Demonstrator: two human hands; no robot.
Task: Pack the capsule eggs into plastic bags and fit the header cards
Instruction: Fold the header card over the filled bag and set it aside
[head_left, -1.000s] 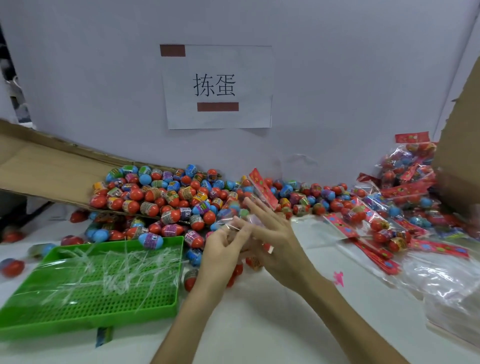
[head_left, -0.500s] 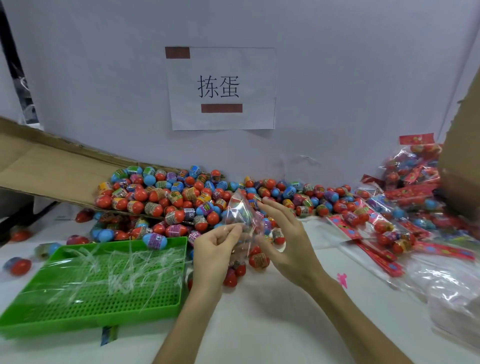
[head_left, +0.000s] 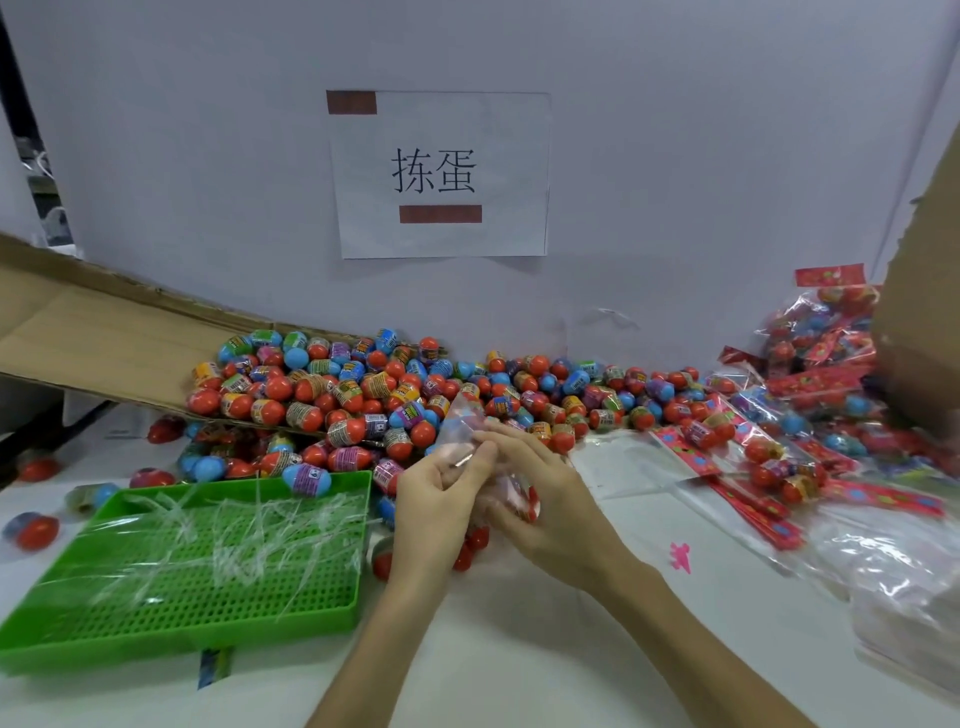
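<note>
white tabletop (head_left: 519, 649) carries a heap of capsule eggs (head_left: 363, 395) beside a green tray (head_left: 182, 629). my left hand (head_left: 436, 499) pinches the clear plastic bag (head_left: 465, 421) top. my right hand (head_left: 545, 499) cups the bag's egg-filled bottom just before the heap.

Green tray (head_left: 156, 642) sits near seemingly cardboard flap (head_left: 104, 343)

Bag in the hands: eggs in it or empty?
Holds eggs, it seems: red egg shapes show through the plastic bag where the right hand grips it; count unclear, blurred. The left hand pinches it higher up.
</note>
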